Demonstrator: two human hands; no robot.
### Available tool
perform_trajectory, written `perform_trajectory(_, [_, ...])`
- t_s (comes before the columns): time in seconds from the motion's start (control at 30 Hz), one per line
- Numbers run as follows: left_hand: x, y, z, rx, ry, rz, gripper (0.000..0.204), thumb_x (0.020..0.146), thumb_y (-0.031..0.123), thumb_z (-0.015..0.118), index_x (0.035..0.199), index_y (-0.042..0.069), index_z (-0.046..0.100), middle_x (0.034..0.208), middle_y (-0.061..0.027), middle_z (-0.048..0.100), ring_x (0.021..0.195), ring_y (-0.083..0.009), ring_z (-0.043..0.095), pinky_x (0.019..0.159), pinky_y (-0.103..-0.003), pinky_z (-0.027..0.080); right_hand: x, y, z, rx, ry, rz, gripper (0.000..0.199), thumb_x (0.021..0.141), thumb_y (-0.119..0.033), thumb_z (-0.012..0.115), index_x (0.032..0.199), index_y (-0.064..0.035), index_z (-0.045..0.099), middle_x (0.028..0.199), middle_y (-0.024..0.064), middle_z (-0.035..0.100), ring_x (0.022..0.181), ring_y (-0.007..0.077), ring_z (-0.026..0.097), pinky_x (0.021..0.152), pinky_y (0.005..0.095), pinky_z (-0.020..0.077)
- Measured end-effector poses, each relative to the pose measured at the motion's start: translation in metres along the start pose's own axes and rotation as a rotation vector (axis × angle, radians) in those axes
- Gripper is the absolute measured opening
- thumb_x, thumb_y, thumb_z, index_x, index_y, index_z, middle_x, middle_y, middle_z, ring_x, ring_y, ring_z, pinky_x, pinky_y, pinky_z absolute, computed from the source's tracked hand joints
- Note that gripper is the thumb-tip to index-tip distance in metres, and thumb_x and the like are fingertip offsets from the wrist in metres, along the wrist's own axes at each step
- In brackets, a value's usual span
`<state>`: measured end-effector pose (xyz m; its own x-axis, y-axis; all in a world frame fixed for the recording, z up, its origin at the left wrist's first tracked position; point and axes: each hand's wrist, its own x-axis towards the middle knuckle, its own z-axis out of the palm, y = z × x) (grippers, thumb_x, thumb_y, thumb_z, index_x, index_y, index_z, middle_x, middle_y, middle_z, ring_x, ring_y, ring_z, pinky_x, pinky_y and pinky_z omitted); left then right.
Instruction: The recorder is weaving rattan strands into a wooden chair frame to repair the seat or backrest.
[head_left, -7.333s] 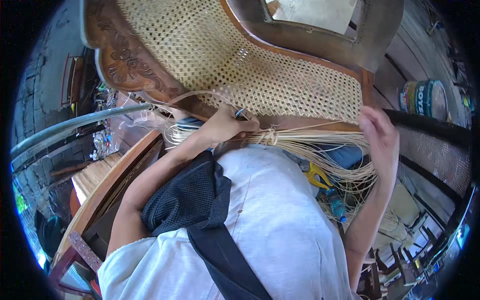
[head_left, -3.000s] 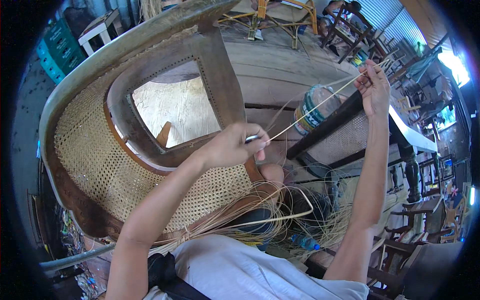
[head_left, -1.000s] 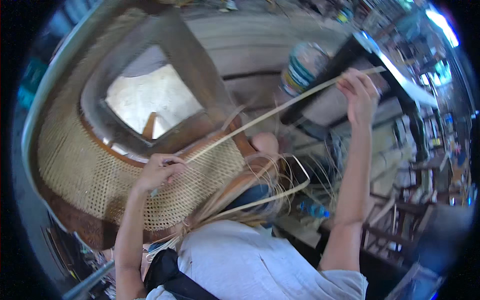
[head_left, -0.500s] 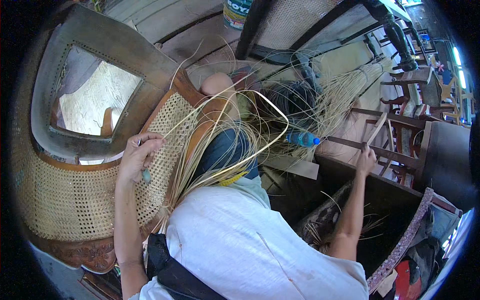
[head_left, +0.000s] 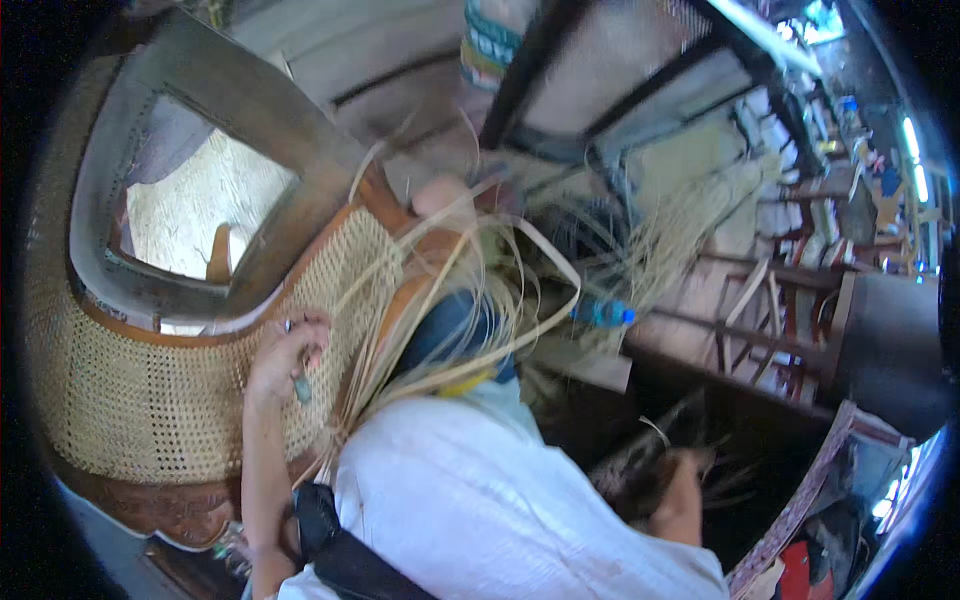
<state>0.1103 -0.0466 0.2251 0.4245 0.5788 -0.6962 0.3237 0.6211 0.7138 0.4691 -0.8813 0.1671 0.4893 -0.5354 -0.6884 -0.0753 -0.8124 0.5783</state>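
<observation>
My left hand [head_left: 287, 360] is closed in front of the woven cane panel [head_left: 150, 400], its thumb and fingers pinched on a pale cane strand [head_left: 362, 282] that runs up to the right. A small greenish thing [head_left: 303, 389] shows at the lower side of that hand. Loose cane strands [head_left: 400, 375] gather in a bundle across my lap and loop out to the right. Over the dark open box at the right, my right arm [head_left: 680, 500] looks short and smeared; its fingers cannot be made out.
A wooden frame with a square opening [head_left: 245, 262] rises at the upper left. Beyond my knee lie a blue-capped bottle [head_left: 603, 313] and a long sheaf of cane [head_left: 690, 225]. Wooden chairs [head_left: 775, 320] stand at the right, beside the dark box [head_left: 770, 410].
My right hand has dropped from its raised, outstretched place at the right toward the dark box. The left hand has shifted slightly down and right. The whole view is more blurred.
</observation>
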Motion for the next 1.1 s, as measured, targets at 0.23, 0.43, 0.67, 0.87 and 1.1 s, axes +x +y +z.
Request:
perform_trajectory(0.23, [-0.011,-0.004,0.006,0.006,-0.088,0.002,0.016,0.074,0.005,0.060,0.087,-0.001,0.066,0.067,-0.0033,0.060,0.052,-0.0092,0.055,0.044,-0.022,0.039,0.043,-0.132,0.020,0.223,0.397,0.156,0.045,0.078,-0.039,0.071,0.111,-0.0086,0.064,0.121,0.0110,0.062,0.111,0.0305,0.060,0.091,0.0460,0.0504])
perform_trajectory(0.43, [-0.010,-0.012,0.009,-0.079,-0.114,0.024,0.015,0.073,0.005,0.062,0.087,-0.002,0.066,0.069,-0.0044,0.062,0.052,-0.0101,0.056,0.045,-0.021,0.040,0.012,-0.148,-0.020,0.339,0.519,0.128,0.043,0.068,-0.037,0.076,0.094,-0.0033,0.070,0.106,0.0173,0.067,0.095,0.0292,0.067,0.080,0.0408,0.0544])
perform_trajectory(0.67, [-0.014,-0.014,0.011,-0.163,-0.129,0.040,0.014,0.077,0.001,0.065,0.090,-0.005,0.065,0.073,-0.0077,0.064,0.054,-0.0117,0.057,0.048,-0.021,0.044,-0.005,-0.171,-0.047,0.394,0.549,0.024,0.039,0.071,-0.036,0.073,0.095,-0.0046,0.069,0.105,0.0158,0.068,0.092,0.0296,0.067,0.079,0.0416,0.0541])
perform_trajectory(0.87, [-0.015,-0.018,0.016,-0.154,-0.125,0.049,0.015,0.077,0.003,0.065,0.091,-0.004,0.066,0.074,-0.0071,0.065,0.053,-0.0100,0.058,0.039,-0.017,0.037,-0.013,-0.169,-0.075,0.426,0.584,-0.032,0.037,0.074,-0.035,0.070,0.096,-0.0057,0.069,0.103,0.0146,0.068,0.090,0.0299,0.067,0.077,0.0423,0.0539])
perform_trajectory(1.1, [-0.025,-0.015,0.018,-0.158,-0.095,0.040,0.014,0.077,0.004,0.066,0.090,-0.002,0.065,0.071,-0.0044,0.064,0.051,-0.0091,0.059,0.037,-0.017,0.035,-0.026,-0.167,-0.092,0.462,0.616,-0.078,0.034,0.077,-0.033,0.066,0.098,-0.0070,0.068,0.101,0.0131,0.069,0.087,0.0303,0.067,0.076,0.0431,0.0536])
